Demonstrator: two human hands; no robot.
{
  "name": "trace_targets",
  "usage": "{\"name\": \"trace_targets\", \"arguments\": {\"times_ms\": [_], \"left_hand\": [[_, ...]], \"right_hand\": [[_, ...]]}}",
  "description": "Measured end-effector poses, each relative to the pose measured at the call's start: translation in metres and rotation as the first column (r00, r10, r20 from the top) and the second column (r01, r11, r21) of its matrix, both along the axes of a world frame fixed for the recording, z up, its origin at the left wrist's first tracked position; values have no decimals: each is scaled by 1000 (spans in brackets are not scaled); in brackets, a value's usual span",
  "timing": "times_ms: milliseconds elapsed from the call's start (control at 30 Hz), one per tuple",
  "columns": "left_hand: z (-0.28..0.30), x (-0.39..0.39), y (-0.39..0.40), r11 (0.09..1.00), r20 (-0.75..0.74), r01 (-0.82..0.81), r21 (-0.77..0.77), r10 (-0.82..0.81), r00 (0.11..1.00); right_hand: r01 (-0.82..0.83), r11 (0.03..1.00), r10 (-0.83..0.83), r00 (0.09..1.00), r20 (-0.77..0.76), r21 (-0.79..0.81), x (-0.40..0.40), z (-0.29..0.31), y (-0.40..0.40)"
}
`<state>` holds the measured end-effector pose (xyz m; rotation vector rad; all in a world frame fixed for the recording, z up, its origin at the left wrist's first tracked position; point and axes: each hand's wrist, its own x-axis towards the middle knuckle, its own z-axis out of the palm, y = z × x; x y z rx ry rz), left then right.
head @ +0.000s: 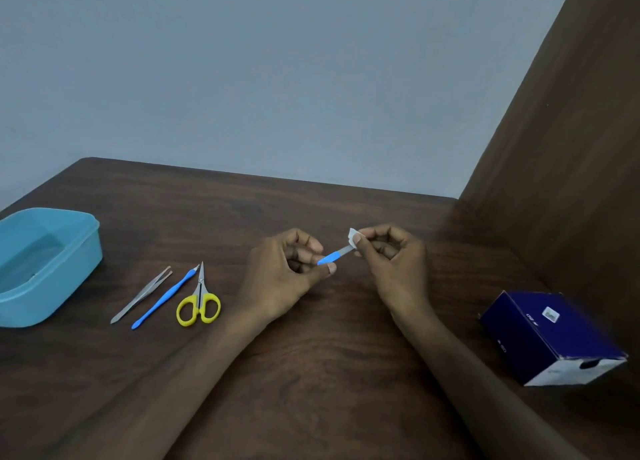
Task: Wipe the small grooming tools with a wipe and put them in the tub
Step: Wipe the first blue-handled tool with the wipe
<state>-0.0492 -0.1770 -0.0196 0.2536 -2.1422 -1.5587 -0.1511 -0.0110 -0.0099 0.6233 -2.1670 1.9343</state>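
From my remote seat I see both hands raised a little above the dark wood bench (pixel 311 373), just right of the middle of the view. My left hand (pixel 287 272) is curled round the blue handle of a small grooming tool (pixel 334 255), pinching it between thumb and fingers so the metal blade points toward two o'clock. My right hand (pixel 391 258) pinches a small white wipe (pixel 353 237) round the tip of that blade, thumb on top, the other fingers curled behind; the wipe and the blade are touching.

At nine o'clock from the hands, well apart from them, three more tools lie side by side on the bench: silver tweezers (pixel 142 295) on the left, a blue-handled cuticle tool (pixel 162 296) in the middle, and yellow-handled scissors (pixel 200 303) on the right, blades shut and pointing to twelve o'clock. The tips of the blue tool and the scissors lie just beside each other.

Further out at nine o'clock, at the left edge of the view, stands the light blue tub (pixel 69 269), lidless; I can make out nothing inside it.

At four o'clock from the hands, near the brown side panel (pixel 571 147), a dark blue box (pixel 540 335) with a white end rests tilted on the bench.
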Motion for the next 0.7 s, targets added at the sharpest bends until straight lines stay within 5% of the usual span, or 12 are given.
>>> {"name": "trace_targets", "arguments": {"times_ms": [200, 367, 567, 700], "left_hand": [[-1, 0, 1, 998, 19, 49, -31, -48, 999], [-5, -3, 0, 1000, 6, 28, -9, -28, 1000], [-6, -4, -1, 999, 14, 19, -34, -19, 1000], [-5, -3, -2, 1000, 18, 21, -22, -21, 1000]], "right_hand": [[6, 999, 1, 991, -132, 52, -1, -3, 2], [276, 960, -256, 935, -246, 47, -10, 5, 15], [58, 946, 144, 804, -576, 318, 16, 1, 4], [167, 965, -54, 880, -472, 201, -2, 3, 4]]}}
